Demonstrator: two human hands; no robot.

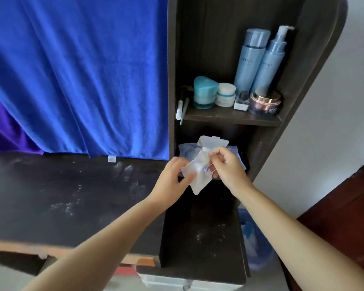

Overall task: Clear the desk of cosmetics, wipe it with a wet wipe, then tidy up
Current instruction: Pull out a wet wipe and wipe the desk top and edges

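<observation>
Both hands pinch my wet wipe (197, 175): left hand (174, 175) low edge, right hand (227, 164) top. Limp, damp, light; grip corners to unfold over dusty counter (61, 196).

Left hand (173, 175) and right hand (229, 164) grip a wet wipe (198, 173) together.

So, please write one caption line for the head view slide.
Both hands, left hand and right hand, hold a wet wipe beside the dusty desk.
</observation>
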